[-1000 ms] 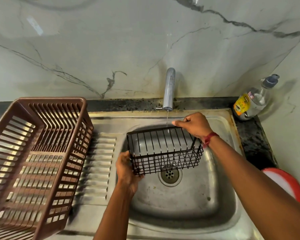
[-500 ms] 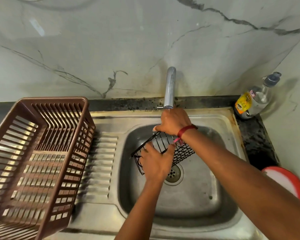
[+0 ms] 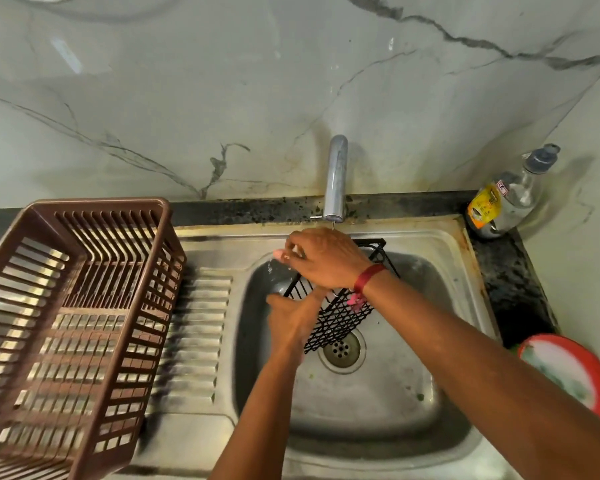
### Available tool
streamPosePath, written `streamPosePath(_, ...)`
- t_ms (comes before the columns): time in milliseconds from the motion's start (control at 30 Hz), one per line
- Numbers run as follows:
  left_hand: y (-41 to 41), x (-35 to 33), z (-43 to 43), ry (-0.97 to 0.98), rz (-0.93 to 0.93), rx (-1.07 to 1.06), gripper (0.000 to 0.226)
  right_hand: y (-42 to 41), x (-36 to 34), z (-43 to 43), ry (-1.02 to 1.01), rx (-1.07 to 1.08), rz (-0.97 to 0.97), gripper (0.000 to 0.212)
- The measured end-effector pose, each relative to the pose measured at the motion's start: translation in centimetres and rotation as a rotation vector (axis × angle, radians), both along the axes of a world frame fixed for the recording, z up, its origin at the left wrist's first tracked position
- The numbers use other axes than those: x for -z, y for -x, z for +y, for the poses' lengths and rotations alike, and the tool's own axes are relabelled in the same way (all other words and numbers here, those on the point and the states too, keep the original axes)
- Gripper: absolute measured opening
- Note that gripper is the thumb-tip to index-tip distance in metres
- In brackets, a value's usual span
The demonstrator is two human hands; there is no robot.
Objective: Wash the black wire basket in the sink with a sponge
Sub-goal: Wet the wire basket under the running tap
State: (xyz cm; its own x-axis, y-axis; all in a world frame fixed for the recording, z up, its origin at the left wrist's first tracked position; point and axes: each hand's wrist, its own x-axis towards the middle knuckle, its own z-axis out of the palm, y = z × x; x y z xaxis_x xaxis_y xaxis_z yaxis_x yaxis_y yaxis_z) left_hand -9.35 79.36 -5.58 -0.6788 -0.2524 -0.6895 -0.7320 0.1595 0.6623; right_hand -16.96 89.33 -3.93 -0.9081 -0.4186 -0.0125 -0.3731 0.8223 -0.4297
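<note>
**Basket held under the tap, no sponge in view**

The basket (image 3: 340, 317) is held tilted inside the sink (image 3: 378, 403), just below the tap (image 3: 336, 174), with one mesh face turned up toward the camera. Its upper rim is gripped by the right hand (image 3: 326, 259), whose fingers (image 3: 302, 241) are curled over the edge directly under the spout. The left hand (image 3: 293, 322) is laid against the basket's side further from the tap. That hand is blurred, so it cannot be told whether its fingers are wrapped round the wire or only pressed to it. Only a thin trickle (image 3: 332, 226) is seen at the spout.

The step in hand is judged to be wetting or rinsing. No sponge is seen in either hand or anywhere around the tap, so scrubbing is probably not yet begun. For the next move a sponge must be found and one hand freed while the basket is steadied by the other. A firm hold is called for, since wet wire is likely to slip.

Left of the tap a brown crate (image 3: 97, 203) is set on the draining board (image 3: 194, 323). Right of the tap a bottle (image 3: 506, 202) is stood against the wall. Further right and nearer the person, a red-rimmed dish (image 3: 572, 372) is seen. The bowl itself is not blocked, though much of the basket is hidden by the right forearm crossing over it.
</note>
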Motion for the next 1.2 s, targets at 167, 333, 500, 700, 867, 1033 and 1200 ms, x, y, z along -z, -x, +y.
streamPosePath(167,0.2,0.4,-1.4,-0.109,0.027,-0.116,0.146,1.0,2.4,4.4,0.064,0.147,-0.279,0.061)
streamPosePath(333,-0.6,0.7,-0.7,-0.168,-0.023,-0.073,0.136,-0.3,2.0,1.8,-0.061,0.072,-0.275,0.087)
streamPosePath(500,-1.6,1.3,-1.8,-0.313,-0.025,-0.144,0.086,-0.9,0.6,0.1,-0.029,-0.06,-0.204,0.075)
streamPosePath(700,-2.1,1.7,-4.3,-0.344,0.029,-0.09,0.085,1.2,2.0,4.5,0.466,0.313,-0.369,0.03)
streamPosePath(867,-2.3,2.5,-5.8,-0.45,0.005,-0.108,0.093,0.8,3.6,5.7,0.975,0.488,-0.518,0.022)
streamPosePath(1033,-2.2,2.1,-5.5,-0.499,0.029,-0.285,0.058,0.3,3.0,3.7,0.957,0.609,-0.504,0.022)
streamPosePath(1200,-1.4,0.6,-3.5,-0.06,0.17,-0.062,0.094,0.7,4.2,1.7,0.756,0.621,-0.453,0.039)
